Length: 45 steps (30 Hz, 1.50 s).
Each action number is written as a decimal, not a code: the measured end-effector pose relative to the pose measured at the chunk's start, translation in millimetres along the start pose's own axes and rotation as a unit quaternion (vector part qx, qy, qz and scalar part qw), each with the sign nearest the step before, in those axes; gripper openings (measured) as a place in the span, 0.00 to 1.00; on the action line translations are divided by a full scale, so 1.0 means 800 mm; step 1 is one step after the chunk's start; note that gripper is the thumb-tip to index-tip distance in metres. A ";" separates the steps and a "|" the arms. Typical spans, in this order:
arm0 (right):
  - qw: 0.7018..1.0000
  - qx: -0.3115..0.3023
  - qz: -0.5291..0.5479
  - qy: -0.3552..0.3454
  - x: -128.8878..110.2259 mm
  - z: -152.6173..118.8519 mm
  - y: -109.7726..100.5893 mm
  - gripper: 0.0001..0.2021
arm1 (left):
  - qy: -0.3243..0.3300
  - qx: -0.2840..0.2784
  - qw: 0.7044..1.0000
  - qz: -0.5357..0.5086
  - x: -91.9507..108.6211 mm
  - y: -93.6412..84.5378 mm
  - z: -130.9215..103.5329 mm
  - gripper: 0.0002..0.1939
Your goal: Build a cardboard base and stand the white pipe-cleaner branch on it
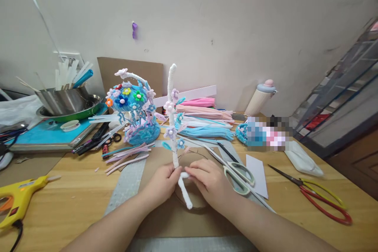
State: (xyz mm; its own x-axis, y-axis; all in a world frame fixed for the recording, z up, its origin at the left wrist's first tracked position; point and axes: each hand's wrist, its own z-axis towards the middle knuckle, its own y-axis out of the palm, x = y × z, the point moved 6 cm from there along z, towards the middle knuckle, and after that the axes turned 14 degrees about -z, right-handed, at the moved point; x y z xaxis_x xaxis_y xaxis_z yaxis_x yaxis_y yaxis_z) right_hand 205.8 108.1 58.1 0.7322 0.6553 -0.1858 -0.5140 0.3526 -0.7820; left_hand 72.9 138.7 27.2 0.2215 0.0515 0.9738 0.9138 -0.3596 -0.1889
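Observation:
A white fuzzy wrapped stem [171, 114] stands upright over the cardboard, with small pink and blue flowers and blue leaves along it. My left hand [163, 181] is closed round its lower part. Below the fingers the stem bends, and a white end slants down toward me. My right hand [208, 179] pinches a short white side piece of it at the fingertips. Under both hands lies brown cardboard [165, 220] with a circle drawn on it. Behind and left stands a finished-looking blue flower ornament [130, 98] with colourful blossoms.
Large white-handled scissors [240, 179] lie close right of my right hand; red-and-yellow scissors [321, 201] are further right. A yellow glue gun [22, 199] sits at left. Pipe cleaner bundles [203, 126], a bottle [260, 98] and a metal bowl [66, 100] stand behind.

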 end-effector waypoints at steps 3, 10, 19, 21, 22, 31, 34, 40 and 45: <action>0.999 0.038 -0.002 0.002 0.002 -0.002 -0.004 0.08 | -0.002 0.000 1.000 0.002 -0.002 0.001 0.000 0.18; 0.995 0.005 -0.080 -0.058 -0.008 0.004 -0.009 0.07 | 0.012 0.001 1.000 0.021 0.000 0.000 0.001 0.17; 0.990 -0.107 -0.080 -0.053 -0.002 0.002 0.011 0.08 | 0.052 -0.002 0.996 0.078 0.003 -0.006 0.003 0.17; 0.991 -0.131 -0.023 -0.015 0.002 0.001 0.015 0.09 | 0.056 -0.006 0.994 0.094 0.001 -0.007 0.003 0.17; 0.988 -0.151 0.031 0.024 0.007 0.001 0.018 0.09 | 0.056 -0.010 0.993 0.102 -0.001 -0.007 0.002 0.17; 0.792 -0.344 0.412 0.289 0.013 -0.023 0.062 0.13 | 0.091 -0.062 0.982 0.156 0.007 -0.003 -0.001 0.17; 0.761 -0.365 0.448 0.294 0.009 -0.024 0.063 0.13 | 0.086 -0.057 0.982 0.161 0.006 -0.004 -0.001 0.17; 0.816 -0.318 0.363 0.318 0.011 -0.023 0.056 0.07 | 0.072 -0.047 0.984 0.156 0.004 -0.002 -0.002 0.17; 0.965 -0.192 0.127 0.128 0.003 -0.007 0.028 0.06 | 0.049 -0.054 0.988 0.140 0.000 -0.001 -0.002 0.18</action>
State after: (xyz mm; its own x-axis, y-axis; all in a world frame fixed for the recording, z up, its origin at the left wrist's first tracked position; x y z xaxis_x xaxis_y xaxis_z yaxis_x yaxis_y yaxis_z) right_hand 199.0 113.6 36.8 0.7167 0.4836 -0.5024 -0.5238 -0.1023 -0.8457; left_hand 71.4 137.2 27.5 0.4213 -0.1515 0.8942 0.7789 -0.4446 -0.4424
